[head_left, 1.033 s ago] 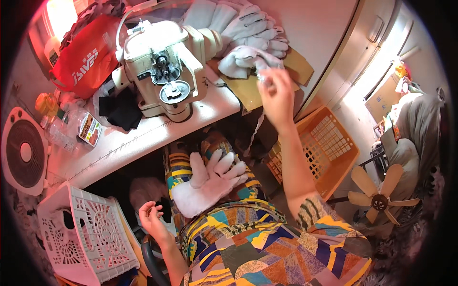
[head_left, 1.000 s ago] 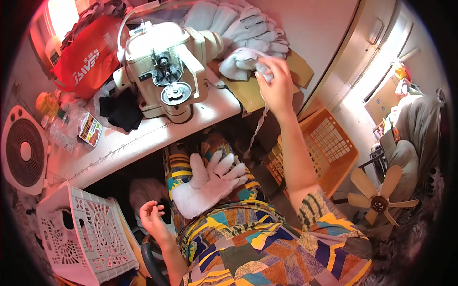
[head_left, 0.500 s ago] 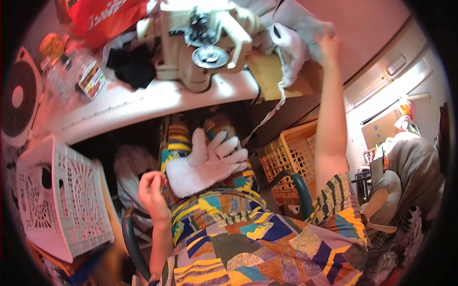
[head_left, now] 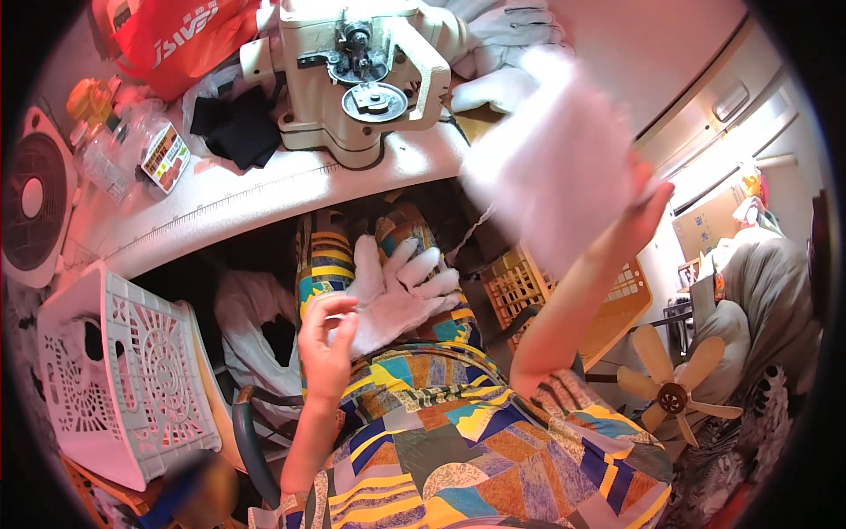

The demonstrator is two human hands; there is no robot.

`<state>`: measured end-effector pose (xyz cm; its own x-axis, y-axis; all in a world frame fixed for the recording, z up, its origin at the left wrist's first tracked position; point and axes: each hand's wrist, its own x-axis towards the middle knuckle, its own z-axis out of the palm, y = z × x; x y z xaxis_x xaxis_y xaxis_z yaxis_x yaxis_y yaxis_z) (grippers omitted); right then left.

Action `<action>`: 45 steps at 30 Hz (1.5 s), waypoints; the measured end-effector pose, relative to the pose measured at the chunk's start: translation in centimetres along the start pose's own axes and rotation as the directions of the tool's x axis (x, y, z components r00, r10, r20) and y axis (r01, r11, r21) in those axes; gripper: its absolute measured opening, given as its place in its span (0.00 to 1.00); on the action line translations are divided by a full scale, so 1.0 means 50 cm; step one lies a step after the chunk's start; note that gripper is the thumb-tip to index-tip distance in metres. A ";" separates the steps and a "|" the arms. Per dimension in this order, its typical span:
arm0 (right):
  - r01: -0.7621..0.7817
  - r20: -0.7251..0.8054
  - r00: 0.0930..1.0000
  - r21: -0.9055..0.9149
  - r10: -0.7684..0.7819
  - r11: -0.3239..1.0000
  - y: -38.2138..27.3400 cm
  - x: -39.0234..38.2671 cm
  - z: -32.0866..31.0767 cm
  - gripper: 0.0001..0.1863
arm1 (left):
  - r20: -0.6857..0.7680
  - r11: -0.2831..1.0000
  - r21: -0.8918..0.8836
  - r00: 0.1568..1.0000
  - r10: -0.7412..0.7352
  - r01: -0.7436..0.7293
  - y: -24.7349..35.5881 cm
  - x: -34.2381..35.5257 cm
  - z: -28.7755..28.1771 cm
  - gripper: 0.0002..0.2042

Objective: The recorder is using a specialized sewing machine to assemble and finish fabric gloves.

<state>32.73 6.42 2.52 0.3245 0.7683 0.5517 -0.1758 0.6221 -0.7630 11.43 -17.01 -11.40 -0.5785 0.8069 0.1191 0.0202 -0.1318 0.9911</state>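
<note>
On my lap lies a white fluffy glove (head_left: 401,295), its fingers spread toward the right. My left hand (head_left: 326,344) is at its cuff, fingers loosely curled with the thumb apart; I see nothing held in it. At the right, my right hand (head_left: 648,198) grips the edge of a white fleecy piece (head_left: 555,163), raised above the table's front edge and smeared by motion. Its exact shape cannot be made out. Beyond it, a pile of white fabric pieces (head_left: 515,40) rests beside the cream sewing machine (head_left: 366,97), which has two round metal discs.
The white table (head_left: 238,198) carries a black cloth (head_left: 233,128), clear plastic packaging (head_left: 110,163) and a red bag (head_left: 189,35). A fan (head_left: 33,198) stands at left, above a white plastic crate (head_left: 132,379). At right are an orange crate (head_left: 617,304) and a bladed fan (head_left: 674,397).
My right hand has come back from the pile toward me, bringing the white fleecy piece. My left hand has moved right to the glove's cuff, its fingers loosening.
</note>
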 end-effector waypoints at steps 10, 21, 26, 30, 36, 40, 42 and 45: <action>-0.264 0.956 0.284 0.149 -0.071 0.953 0.044 -0.207 -0.074 0.19 | 0.239 0.920 -0.350 0.966 -0.095 0.177 0.065 0.040 0.115 0.30; -0.421 0.979 0.159 0.184 -0.127 0.888 0.067 -0.182 -0.084 0.19 | 0.252 0.723 -0.581 0.927 -0.278 0.375 0.068 0.027 0.109 0.22; -0.338 0.810 0.471 -0.199 0.349 0.920 0.007 -0.220 -0.075 0.43 | -0.095 0.979 -0.197 0.995 0.035 -0.053 0.070 0.021 0.109 0.27; -0.069 0.823 0.517 -0.232 0.233 0.970 -0.027 -0.226 -0.056 0.48 | -0.182 0.981 -0.070 0.969 0.165 -0.180 0.075 0.008 0.117 0.26; -0.060 0.789 0.553 -0.281 0.266 0.958 -0.043 -0.246 -0.031 0.22 | -0.014 0.957 -0.240 0.986 0.165 -0.163 0.085 0.004 0.117 0.25; -0.500 0.724 0.518 -0.177 0.457 0.848 -0.035 -0.272 -0.021 0.09 | 0.196 0.864 -0.491 0.981 -0.014 0.110 0.094 0.031 0.094 0.20; -0.564 0.741 0.468 -0.169 0.482 0.808 -0.025 -0.271 -0.023 0.07 | 0.194 0.928 -0.346 0.978 -0.076 0.141 0.113 0.043 0.092 0.13; -0.670 0.743 0.410 -0.147 0.528 0.727 -0.017 -0.272 -0.017 0.08 | 0.253 0.972 -0.188 0.963 -0.093 0.143 0.124 0.069 0.071 0.10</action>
<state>29.24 -4.67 -4.60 -0.6508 0.7557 0.0736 -0.2083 -0.0845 -0.9744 12.43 -13.00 -4.65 -0.3527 0.9350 0.0379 -0.2169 -0.1211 0.9687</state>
